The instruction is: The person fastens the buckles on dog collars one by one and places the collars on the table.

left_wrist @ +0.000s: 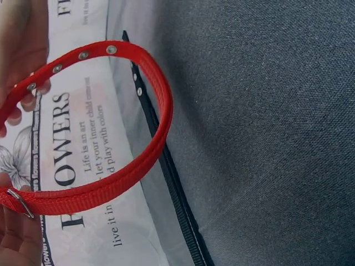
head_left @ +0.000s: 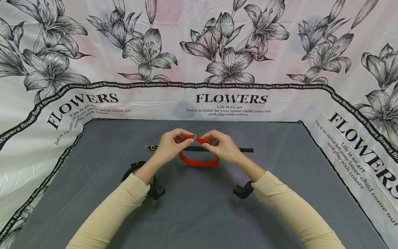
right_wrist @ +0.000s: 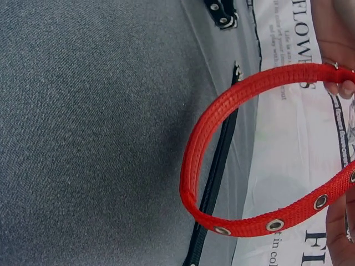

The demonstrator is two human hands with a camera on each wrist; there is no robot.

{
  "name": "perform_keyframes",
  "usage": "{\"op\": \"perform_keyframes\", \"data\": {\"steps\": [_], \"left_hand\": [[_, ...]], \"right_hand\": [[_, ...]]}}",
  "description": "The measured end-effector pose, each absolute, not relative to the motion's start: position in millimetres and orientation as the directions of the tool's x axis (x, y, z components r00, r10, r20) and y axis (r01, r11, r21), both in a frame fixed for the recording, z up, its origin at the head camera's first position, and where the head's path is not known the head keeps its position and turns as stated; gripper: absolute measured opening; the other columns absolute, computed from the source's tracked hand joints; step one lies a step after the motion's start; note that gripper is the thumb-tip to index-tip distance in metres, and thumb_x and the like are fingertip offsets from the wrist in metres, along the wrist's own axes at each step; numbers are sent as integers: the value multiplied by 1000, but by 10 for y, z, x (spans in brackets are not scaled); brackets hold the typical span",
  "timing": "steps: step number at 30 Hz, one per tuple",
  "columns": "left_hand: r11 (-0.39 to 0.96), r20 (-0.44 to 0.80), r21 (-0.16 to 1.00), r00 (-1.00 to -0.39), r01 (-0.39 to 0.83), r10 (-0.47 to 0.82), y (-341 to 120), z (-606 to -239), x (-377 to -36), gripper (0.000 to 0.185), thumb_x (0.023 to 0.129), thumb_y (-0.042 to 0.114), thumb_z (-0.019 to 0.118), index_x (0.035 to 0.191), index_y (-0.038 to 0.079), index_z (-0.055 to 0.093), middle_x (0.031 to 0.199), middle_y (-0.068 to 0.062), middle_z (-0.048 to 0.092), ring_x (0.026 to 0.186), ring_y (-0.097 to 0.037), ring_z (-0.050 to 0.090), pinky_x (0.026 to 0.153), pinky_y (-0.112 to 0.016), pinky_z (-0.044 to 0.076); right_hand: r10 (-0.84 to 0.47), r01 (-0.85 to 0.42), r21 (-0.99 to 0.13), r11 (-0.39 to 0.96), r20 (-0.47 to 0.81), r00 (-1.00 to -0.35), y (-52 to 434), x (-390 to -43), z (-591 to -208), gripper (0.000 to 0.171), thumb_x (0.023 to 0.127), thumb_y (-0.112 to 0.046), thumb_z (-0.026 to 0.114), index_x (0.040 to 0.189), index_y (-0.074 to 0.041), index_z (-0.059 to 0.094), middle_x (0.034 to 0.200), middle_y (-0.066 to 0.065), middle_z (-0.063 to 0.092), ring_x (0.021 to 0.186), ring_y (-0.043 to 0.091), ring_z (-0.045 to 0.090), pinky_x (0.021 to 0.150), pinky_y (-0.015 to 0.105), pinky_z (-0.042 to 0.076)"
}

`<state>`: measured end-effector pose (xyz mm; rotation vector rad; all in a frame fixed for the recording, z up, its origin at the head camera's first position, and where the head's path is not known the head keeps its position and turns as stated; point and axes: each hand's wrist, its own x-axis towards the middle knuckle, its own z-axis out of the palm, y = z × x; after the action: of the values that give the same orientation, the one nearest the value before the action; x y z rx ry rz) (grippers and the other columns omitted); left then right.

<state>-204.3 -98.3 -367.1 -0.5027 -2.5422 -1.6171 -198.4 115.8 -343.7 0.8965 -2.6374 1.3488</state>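
Head view: both hands pinch the red collar (head_left: 199, 159) above the grey surface (head_left: 199, 207), left hand (head_left: 170, 145) at the buckle end, right hand (head_left: 223, 147) on the holed end. Judging by this, it looks looped but unfastened; a black collar (head_left: 217, 149) lies behind.

Grey table (head_left: 199, 214) bears black strap (head_left: 217, 149), perhaps buckled.

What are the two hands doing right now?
Left hand: pinching the buckle end of the red collar.
Right hand: pinching the collar's other end.
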Motion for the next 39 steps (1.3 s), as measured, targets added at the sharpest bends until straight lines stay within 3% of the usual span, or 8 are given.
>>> {"op": "perform_keyframes", "data": {"steps": [20, 31, 39], "left_hand": [[441, 271, 813, -917, 381, 292, -915, -3663, -2017, 17, 84, 24, 69, 100, 18, 71, 88, 3, 62, 68, -15, 53, 58, -28, 46], [497, 286, 769, -912, 402, 295, -902, -3683, -2030, 16, 82, 23, 71, 97, 18, 72, 85, 4, 61, 68, -14, 53, 58, -28, 47], [523, 317, 726, -892, 447, 322, -874, -3707, -2032, 15, 81, 21, 72, 94, 14, 71, 82, 4, 60, 65, -13, 52, 57, -27, 47]], "right_hand": [[-499, -566, -702, 432, 337, -798, 1161, -2072, -3592, 18, 84, -3, 65, 102, -2, 64, 89, 10, 59, 78, 23, 56, 73, 41, 50], [-498, -572, -700, 428, 345, -795, 1203, -2199, -3806, 19, 84, -15, 68, 102, -13, 65, 90, 2, 59, 78, 15, 55, 73, 34, 50], [-518, -600, -676, 428, 360, -776, 1189, -2183, -3797, 16, 86, -16, 66, 102, -15, 64, 87, -3, 57, 75, 10, 54, 70, 29, 51]]}}
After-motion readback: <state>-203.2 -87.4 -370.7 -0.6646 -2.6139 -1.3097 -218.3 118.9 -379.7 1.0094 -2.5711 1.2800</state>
